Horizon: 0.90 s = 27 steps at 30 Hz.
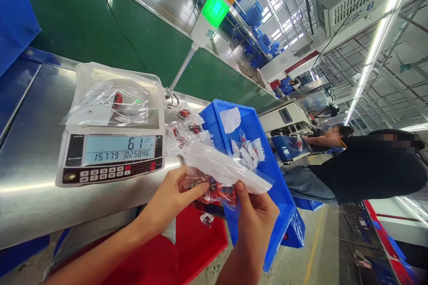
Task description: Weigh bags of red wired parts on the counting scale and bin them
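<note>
Between my two hands is a clear plastic bag (219,189) with red and dark parts inside and a white paper sheet (227,162) along its upper side. My left hand (179,189) pinches the bag's left part, thumb stretched across it. At the right end, my right hand (256,213) grips the bag and paper between thumb and fingers. Left of my hands stands a digital scale (115,156) reading 61, with another clear bag (115,104) holding red parts and white paper on its pan. Several similar bags (183,131) lie on the metal bench beside the scale.
A blue bin (267,142) holding several small bags and a paper stands right of the bench. Below my hands is a red bin (199,242). A signal tower (216,6) glows green before a green conveyor belt (76,18). A co-worker (364,169) is at the right.
</note>
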Available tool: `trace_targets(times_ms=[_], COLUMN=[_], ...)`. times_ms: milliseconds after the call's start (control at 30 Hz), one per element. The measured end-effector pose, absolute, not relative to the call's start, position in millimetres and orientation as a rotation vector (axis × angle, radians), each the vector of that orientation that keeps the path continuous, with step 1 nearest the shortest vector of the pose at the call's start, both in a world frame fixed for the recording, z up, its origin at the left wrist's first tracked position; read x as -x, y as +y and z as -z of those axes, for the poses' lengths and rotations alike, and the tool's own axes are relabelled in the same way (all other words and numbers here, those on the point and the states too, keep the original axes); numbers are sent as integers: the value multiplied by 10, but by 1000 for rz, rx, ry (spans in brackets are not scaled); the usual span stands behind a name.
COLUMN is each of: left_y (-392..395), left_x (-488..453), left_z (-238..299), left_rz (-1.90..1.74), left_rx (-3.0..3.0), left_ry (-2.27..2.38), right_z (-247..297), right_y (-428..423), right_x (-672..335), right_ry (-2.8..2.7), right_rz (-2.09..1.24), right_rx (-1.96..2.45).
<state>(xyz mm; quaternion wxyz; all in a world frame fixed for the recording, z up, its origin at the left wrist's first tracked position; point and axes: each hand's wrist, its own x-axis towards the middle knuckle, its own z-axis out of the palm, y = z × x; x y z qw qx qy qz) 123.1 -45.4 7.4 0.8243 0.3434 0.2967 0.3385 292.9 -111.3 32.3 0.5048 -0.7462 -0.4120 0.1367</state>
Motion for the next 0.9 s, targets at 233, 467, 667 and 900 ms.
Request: trace_targets(times_ms=[233, 467, 667, 900], left_y=[-483, -465, -445, -461], left_x=[-1250, -1273, -1265, -1240], left_z=[-122, -29, -41, -94], left_rz=[-806, -784, -772, -801], left_rx=[-666, -585, -631, -783], left_ry=[608, 573, 591, 654], right_z=[-333, -400, -396, -307], right_y=[-1095, -1163, -1161, -1082], right_x=[-2933, -2783, -2741, -2826], right_ry=[-975, -1129, -1001, -912], right_rz=[-455, -558, -544, -746], right_rx=[1734, 1667, 1673, 1618])
